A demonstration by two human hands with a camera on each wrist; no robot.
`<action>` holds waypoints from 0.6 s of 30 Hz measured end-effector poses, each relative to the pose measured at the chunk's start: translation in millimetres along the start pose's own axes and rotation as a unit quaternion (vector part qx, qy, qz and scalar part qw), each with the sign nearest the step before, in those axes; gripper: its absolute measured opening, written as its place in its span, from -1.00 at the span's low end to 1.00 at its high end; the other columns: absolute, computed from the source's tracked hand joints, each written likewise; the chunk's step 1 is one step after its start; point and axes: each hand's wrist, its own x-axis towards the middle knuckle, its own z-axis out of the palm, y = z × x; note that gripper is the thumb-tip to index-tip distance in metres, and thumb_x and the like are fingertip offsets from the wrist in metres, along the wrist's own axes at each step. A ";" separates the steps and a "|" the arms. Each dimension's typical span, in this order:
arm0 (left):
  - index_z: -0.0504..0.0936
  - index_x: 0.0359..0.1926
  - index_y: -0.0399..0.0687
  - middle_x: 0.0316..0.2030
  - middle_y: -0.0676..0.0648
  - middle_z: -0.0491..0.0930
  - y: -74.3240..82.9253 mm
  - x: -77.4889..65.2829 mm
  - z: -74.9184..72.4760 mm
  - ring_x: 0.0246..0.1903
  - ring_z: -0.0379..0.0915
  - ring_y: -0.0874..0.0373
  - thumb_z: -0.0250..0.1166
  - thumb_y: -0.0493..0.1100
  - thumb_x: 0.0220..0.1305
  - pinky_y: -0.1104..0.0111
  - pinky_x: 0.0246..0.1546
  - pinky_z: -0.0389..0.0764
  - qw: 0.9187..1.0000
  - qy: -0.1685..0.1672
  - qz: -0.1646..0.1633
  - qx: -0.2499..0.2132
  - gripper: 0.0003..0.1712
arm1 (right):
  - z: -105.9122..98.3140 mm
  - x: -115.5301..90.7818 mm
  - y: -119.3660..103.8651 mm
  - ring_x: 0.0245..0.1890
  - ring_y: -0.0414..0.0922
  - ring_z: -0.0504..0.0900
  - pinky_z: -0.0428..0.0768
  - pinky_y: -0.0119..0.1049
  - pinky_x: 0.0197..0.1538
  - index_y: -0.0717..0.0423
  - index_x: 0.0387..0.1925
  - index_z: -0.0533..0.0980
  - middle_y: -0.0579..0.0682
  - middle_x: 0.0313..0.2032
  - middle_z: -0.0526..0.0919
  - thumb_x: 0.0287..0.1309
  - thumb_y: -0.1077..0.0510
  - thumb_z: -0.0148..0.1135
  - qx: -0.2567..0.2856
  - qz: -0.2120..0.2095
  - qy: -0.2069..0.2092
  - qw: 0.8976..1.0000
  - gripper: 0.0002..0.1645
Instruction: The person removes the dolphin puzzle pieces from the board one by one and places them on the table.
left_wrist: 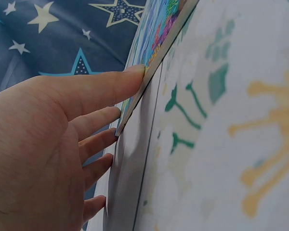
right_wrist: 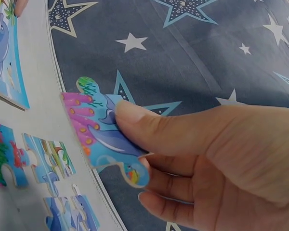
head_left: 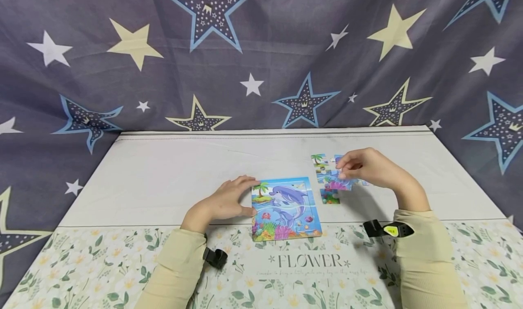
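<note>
A square dolphin puzzle board [head_left: 314,209] lies on the table, with my left hand [head_left: 226,201] at its left side. In the left wrist view, the thumb [left_wrist: 111,86] touches the board's edge [left_wrist: 159,60], and the other fingers reach along it fairly straight. My right hand [head_left: 377,169] is raised to the right of the board. Between its thumb and fingers it pinches a puzzle piece [right_wrist: 96,122] with pink coral and part of a blue dolphin. Loose puzzle pieces [head_left: 330,197] lie below and beside that hand, some of them hidden by it in the head view.
A white cover [head_left: 163,163] lies over the back of the table, and a floral cloth [head_left: 102,268] with the word FLOWER lies in front. Behind the table hangs a grey curtain [head_left: 171,82] with stars. Both wrists wear black straps [head_left: 215,257].
</note>
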 end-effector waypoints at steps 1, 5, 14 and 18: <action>0.21 0.50 -0.03 0.50 -0.15 0.07 -0.3 0.0 0.2 0.49 -0.13 -0.18 0.40 0.01 0.19 -0.12 0.47 -0.26 1.000 0.000 0.001 0.001 -0.08 | -0.3 -0.2 0.7 -0.34 -0.12 0.65 0.62 -0.39 -0.27 0.28 -0.20 0.64 -0.03 -0.35 0.71 0.16 0.27 0.39 0.002 -0.001 0.001 1.000 -0.82; 0.21 0.50 -0.03 0.50 -0.16 0.07 -1.4 -0.2 1.0 0.48 -0.13 -0.18 0.40 0.01 0.19 -0.12 0.47 -0.26 1.000 0.002 0.005 0.002 -0.08 | -1.1 -0.8 4.0 -0.30 -0.11 0.68 0.63 -0.40 -0.23 0.29 -0.22 0.64 0.00 -0.31 0.72 0.18 0.28 0.37 0.004 -0.007 0.005 1.000 -0.85; 0.22 0.50 -0.04 0.49 -0.17 0.08 -1.6 0.3 1.1 0.49 -0.12 -0.17 0.40 0.01 0.18 -0.11 0.47 -0.26 1.000 0.004 0.009 0.004 -0.08 | -3.6 -2.2 9.7 -0.32 -0.10 0.67 0.65 -0.39 -0.21 0.30 -0.21 0.65 0.04 -0.32 0.72 0.19 0.32 0.34 -0.002 -0.012 0.015 1.000 -0.86; 0.22 0.49 -0.05 0.49 -0.17 0.09 -1.2 0.5 0.8 0.49 -0.12 -0.16 0.40 0.01 0.18 -0.11 0.47 -0.25 1.000 0.005 0.010 0.005 -0.08 | -5.3 -3.3 11.0 -0.34 -0.13 0.65 0.63 -0.40 -0.23 0.30 -0.21 0.65 0.02 -0.35 0.71 0.19 0.33 0.34 -0.014 -0.012 0.024 1.000 -0.87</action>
